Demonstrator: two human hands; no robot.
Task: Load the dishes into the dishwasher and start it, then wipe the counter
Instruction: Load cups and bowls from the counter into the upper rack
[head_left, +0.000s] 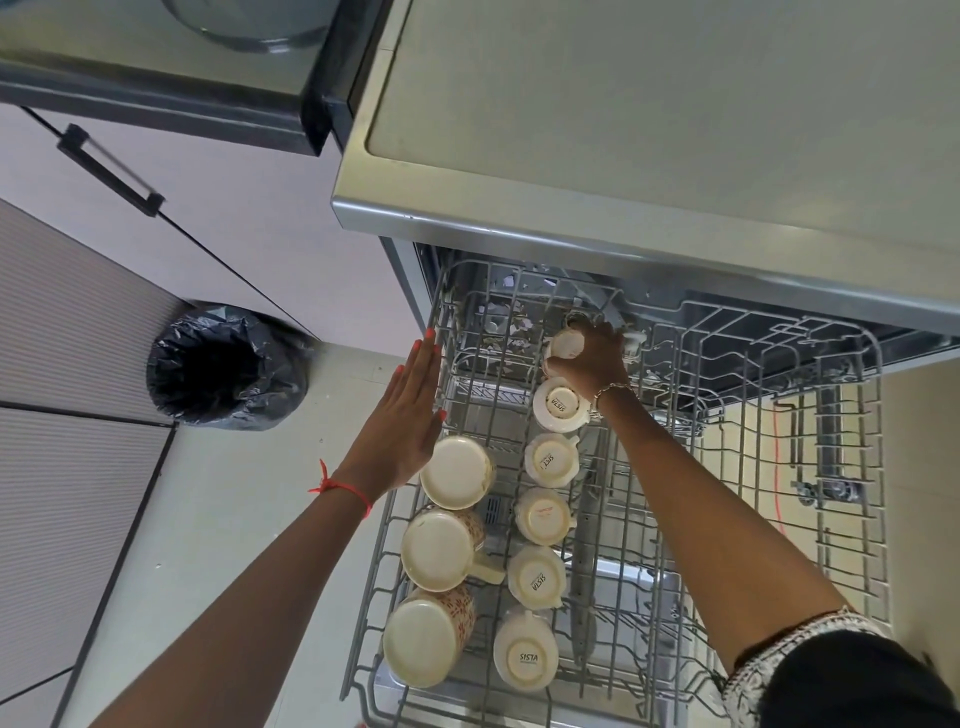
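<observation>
Grey wire rack (441, 312) is pulled right out of the open steel-grey dishwasher (402, 275), under the pale grey-beige tabletop (675, 104). Right hand (592, 358), w/ a thin metal bracelet (613, 387) at the wrist, reaches to the far end of the rack & is clamped on a small cream cup (563, 344), fingers curled over its far side. Cup's base faces the camera, at the far end of the centre row, low among the wires; whether it sits fully on them can't be told. Nearer in the same row: five more small cream cups (550, 460), all upside down, one behind another, several w/ "SISTA" printed on the base. Left row: three bigger cream mugs with patterned sides (441, 548), also upside down, packed close together. Left hand (410, 415) holds nothing: flat, fingers straight & together, fingertips up by the rack's left rim, palm just beside the farthest big mug; contact w/ the rim can't be made out. Red thread (340, 488) is tied round that wrist. On the pale floor (234, 519), left of the dishwasher, stands a round bin lined w/ a black plastic bag (228, 369), near a pale cabinet door w/ a black bar handle (111, 169).
</observation>
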